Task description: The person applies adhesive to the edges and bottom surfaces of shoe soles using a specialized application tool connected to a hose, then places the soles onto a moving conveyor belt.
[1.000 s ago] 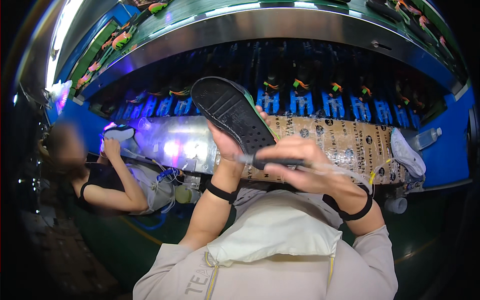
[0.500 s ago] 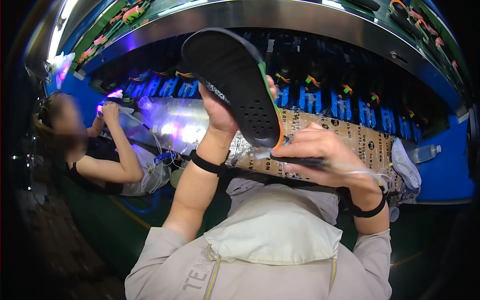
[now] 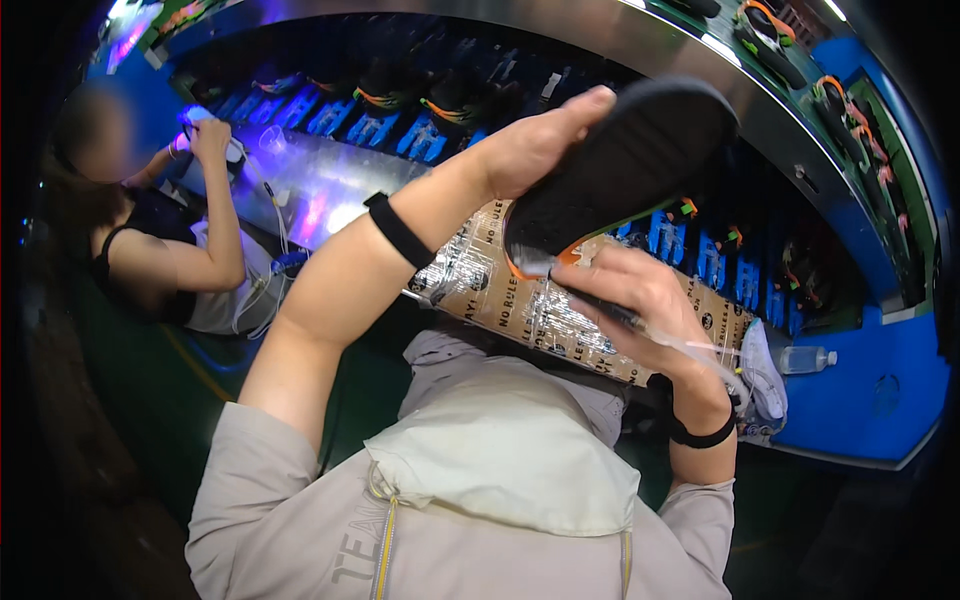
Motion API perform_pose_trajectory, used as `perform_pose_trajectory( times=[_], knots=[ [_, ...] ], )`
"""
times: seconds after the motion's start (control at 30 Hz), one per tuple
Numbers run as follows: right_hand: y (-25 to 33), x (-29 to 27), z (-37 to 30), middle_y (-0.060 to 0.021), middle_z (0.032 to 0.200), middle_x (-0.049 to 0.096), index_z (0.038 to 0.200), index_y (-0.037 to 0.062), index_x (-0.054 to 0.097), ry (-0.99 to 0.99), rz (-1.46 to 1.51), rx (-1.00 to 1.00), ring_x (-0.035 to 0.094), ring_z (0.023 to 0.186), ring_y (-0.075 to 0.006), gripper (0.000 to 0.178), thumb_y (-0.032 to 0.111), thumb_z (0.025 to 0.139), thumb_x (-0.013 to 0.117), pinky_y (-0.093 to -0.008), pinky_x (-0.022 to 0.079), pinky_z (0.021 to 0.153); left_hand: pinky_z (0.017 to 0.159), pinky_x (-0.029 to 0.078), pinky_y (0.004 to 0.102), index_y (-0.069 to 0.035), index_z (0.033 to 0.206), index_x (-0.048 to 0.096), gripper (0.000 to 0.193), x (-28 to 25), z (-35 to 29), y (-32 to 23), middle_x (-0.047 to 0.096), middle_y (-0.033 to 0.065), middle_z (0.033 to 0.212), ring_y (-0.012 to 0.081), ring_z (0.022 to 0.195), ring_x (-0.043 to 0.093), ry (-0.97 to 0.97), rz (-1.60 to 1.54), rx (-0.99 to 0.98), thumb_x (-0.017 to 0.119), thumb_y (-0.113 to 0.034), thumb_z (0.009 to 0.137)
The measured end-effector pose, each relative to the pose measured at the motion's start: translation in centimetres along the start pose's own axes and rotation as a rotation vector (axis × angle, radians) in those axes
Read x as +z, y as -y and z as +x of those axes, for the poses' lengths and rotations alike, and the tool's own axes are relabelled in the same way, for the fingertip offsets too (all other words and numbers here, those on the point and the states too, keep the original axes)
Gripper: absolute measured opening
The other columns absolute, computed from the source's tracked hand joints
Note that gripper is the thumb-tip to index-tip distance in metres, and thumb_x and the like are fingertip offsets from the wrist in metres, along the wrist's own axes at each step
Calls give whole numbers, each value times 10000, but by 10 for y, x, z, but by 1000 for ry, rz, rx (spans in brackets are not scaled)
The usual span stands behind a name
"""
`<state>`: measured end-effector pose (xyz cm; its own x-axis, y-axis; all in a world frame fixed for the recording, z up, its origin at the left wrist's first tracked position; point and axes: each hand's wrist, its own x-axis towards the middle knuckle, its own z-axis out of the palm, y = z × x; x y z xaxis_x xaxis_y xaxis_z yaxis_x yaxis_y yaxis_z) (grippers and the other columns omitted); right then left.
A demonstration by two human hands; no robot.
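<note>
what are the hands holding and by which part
Left hand: black shoe sole, by the middle of one long edge. Right hand: pale-tipped tool, by its dark handle.

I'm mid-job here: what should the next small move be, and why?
Probably slide the brush slightly along the orange edge of the sole: the bristles appear to be at that edge, the right hand grips the handle, and the left hand holds the sole.
</note>
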<state>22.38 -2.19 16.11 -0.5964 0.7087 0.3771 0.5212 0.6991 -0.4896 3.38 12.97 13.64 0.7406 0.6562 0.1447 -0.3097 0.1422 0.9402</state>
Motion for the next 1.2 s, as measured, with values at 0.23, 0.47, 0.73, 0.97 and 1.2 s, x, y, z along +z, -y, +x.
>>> perform_pose_trajectory(
  times=[0.23, 0.47, 0.73, 0.97, 1.2],
  knots=[
    [-7, 0, 7, -131, 924, 727, 1177, 44, 794, 63, 13, 30, 696, 832, -320, 337, 57, 846, 859, -421, 558, 755, 981, 555, 349, 5, 1251, 795, 837, 16, 14, -16, 791, 138, 1177, 198, 1047, 728, 54, 456, -318, 431, -732, 1095],
    [-3, -7, 24, -94, 871, 680, 1164, 62, 792, 141, -64, -5, 671, 828, -311, 346, 55, 825, 863, -427, 522, 757, 1023, 532, 408, -19, 1200, 832, 907, 13, 25, -13, 786, 203, 1195, 286, 1085, 723, 70, 731, -353, 465, -829, 1025],
    [-8, -14, 16, -85, 874, 718, 1129, 67, 813, 151, 82, -28, 682, 813, -265, 293, 80, 838, 849, -402, 497, 766, 990, 550, 355, 3, 1237, 800, 858, -26, 4, 0, 781, 153, 1168, 205, 1064, 718, -179, 518, -384, 425, -754, 1088],
    [-49, 16, -38, -29, 940, 765, 1122, -25, 790, -448, 525, 557, 648, 795, -66, 210, 16, 918, 761, -232, 509, 713, 1197, 458, 592, -58, 1644, 433, 1005, -88, -96, 86, 579, 196, 1571, 378, 1415, 602, -284, -768, 197, 240, -845, 1049],
    [-78, 72, -63, 2, 977, 734, 1134, -17, 783, -573, 746, 706, 612, 847, -63, 183, 46, 965, 756, -222, 482, 752, 1206, 435, 663, 2, 1694, 313, 1081, -62, -186, 159, 472, 390, 1591, 602, 1420, 522, -324, -1014, -316, 211, -849, 1036]
  ],
)
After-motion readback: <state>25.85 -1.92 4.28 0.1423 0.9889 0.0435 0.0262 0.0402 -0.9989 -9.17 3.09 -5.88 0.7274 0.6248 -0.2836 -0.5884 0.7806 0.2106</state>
